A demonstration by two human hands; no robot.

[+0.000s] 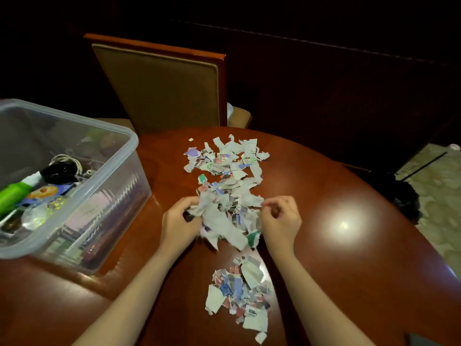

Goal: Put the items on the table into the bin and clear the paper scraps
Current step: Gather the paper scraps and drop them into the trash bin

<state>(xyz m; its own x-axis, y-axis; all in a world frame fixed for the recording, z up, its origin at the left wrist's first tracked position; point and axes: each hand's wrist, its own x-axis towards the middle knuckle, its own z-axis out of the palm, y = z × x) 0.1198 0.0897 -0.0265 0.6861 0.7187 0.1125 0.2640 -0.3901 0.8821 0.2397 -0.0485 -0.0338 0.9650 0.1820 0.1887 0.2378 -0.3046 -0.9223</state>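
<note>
- The scraps (224, 176) lie in a long drift right of the bin (132, 143), with a smaller heap (239, 293) nearer the person.
- Left hand (178, 221): fingers curled round a clump of scraps. Right hand (282, 221): fingers pinching the clump's far edge.
- They look light, limp and quick to scatter, so they are best scooped from both sides, not picked up singly.
- The worktop (349, 196) is glossy red-brown wood, so scraps should slide.
- Beyond the bin stands a padded chair (162, 91). The room is dark.
</note>
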